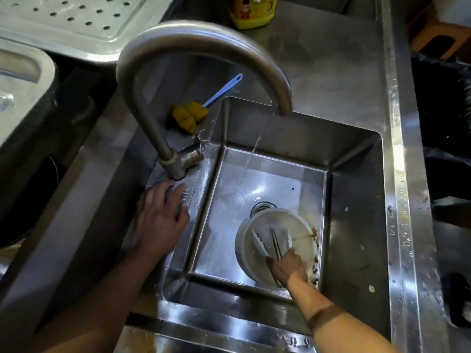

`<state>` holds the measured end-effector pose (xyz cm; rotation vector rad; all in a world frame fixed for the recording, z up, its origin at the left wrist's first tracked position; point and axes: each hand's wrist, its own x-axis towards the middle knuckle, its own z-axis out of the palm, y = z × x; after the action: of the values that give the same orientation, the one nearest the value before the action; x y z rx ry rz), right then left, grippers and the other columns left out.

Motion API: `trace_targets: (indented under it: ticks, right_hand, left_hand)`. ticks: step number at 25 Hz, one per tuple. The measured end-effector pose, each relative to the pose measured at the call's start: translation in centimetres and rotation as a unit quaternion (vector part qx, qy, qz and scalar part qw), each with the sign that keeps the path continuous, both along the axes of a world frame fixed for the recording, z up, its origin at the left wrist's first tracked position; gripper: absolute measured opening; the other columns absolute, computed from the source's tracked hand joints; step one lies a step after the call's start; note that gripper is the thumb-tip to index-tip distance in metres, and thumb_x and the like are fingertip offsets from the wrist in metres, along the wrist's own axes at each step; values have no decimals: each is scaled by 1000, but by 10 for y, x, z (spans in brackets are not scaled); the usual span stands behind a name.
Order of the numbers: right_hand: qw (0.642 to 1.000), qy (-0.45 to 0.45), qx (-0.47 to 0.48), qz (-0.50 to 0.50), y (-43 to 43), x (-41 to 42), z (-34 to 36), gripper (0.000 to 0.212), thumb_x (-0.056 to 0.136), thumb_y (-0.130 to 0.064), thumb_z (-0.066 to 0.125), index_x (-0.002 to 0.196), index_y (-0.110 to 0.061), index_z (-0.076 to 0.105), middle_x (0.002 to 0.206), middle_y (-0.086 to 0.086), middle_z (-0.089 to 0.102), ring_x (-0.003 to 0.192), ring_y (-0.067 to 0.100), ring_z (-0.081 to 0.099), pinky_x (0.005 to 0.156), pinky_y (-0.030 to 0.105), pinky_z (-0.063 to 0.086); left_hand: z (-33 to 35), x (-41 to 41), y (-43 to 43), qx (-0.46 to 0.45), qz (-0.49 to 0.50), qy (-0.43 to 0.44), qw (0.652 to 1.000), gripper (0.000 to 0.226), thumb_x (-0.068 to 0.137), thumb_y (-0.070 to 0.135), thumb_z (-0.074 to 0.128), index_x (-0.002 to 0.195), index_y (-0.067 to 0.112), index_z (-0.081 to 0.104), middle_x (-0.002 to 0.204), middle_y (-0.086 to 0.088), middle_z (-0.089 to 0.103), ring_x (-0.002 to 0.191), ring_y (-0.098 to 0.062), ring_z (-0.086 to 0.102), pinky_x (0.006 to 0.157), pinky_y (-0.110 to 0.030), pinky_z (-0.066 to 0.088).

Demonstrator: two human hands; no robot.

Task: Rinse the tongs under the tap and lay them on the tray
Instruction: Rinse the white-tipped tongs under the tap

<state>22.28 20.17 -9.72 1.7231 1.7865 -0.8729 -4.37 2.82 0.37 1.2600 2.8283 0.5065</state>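
Your right hand (289,267) grips the tongs (276,244) inside the bowl (302,221); your left hand (160,212) rests flat. Lift them straight into the stream (257,145).

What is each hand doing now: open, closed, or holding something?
Left hand: open, resting on the sink rim beside the tap.
Right hand: gripping the tongs inside the white bowl.
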Motion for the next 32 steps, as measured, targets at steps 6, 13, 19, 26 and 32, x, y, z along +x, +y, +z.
trace_targets:
  ticks: [6, 13, 19, 26, 32]
  right_hand:
    - [982, 161, 96, 8, 0, -38, 52, 39, 90, -27, 66, 126, -14, 62, 128, 11, 61, 122, 33, 52, 99, 35, 47]
    - [873, 455, 109, 135, -4, -187, 167, 33, 101, -32, 54, 128, -17, 67, 114, 11, 75, 104, 26, 69, 90, 30, 51]
    - [845, 465, 166, 206, 4, -227, 192, 30, 102, -25, 50, 120, -13, 70, 105, 18, 75, 99, 38, 67, 81, 41, 51]
    - [831, 435, 212, 275, 4, -240, 202, 19, 95, -8, 54, 96, -4, 72, 91, 24, 73, 86, 44, 65, 68, 40, 46]
    - [823, 363, 236, 368, 0, -257, 209, 23, 98, -6, 48, 105, -2, 69, 106, 22, 72, 99, 36, 66, 73, 35, 42]
  left_hand:
    - [0, 0, 0, -20, 3, -4, 1000, 56, 78, 31, 60, 131, 12, 59, 135, -17, 53, 124, -37, 48, 108, -51, 34]
    - [1, -1, -3, -30, 13, -21, 999, 60, 75, 35, 65, 131, 16, 58, 136, -15, 53, 128, -36, 48, 109, -50, 35]
    - [0, -2, -3, -38, 17, -27, 999, 63, 73, 36, 66, 133, 20, 57, 136, -11, 53, 127, -33, 48, 107, -49, 37]
    - [-3, -3, -4, -45, 15, -30, 998, 61, 76, 41, 60, 134, 23, 54, 136, -9, 51, 129, -32, 46, 108, -50, 36]
    - [-3, -4, -3, -58, 12, -30, 998, 60, 77, 44, 57, 133, 22, 55, 138, -10, 52, 130, -32, 46, 108, -52, 35]
